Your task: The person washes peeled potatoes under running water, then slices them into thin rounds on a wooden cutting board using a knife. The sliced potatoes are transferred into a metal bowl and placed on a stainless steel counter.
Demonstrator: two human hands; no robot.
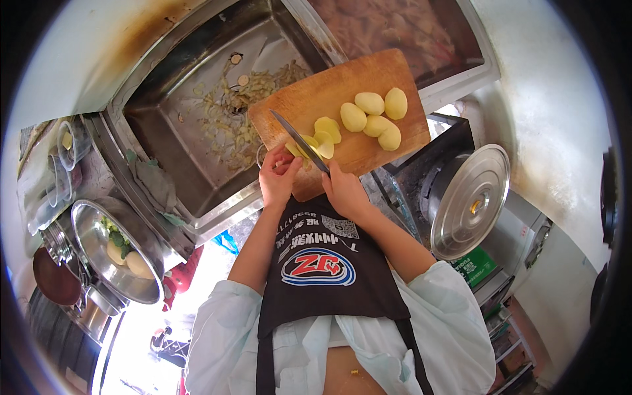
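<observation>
My right hand (345, 192) grips a kitchen knife (291, 131) by its handle, the blade slanting up and to the left over a wooden cutting board (291, 106). My left hand (279, 177) is curled at the board's near left edge, its fingers on a cut potato (295, 149) beside the blade; its fingertips are partly hidden. Right of the blade, thin potato slices (326, 131) lie overlapping. Several peeled whole potatoes (353, 117) rest farther right on the board, which lies across the sink's right side.
Peelings (227, 118) litter the steel sink (182, 158). A second basin (385, 34) holds pale food in liquid. On the left, a steel bowl (148, 266) contains greens and round pale vegetables. A cloth (155, 185) drapes the sink edge; a round metal lid (471, 202) stands at right.
</observation>
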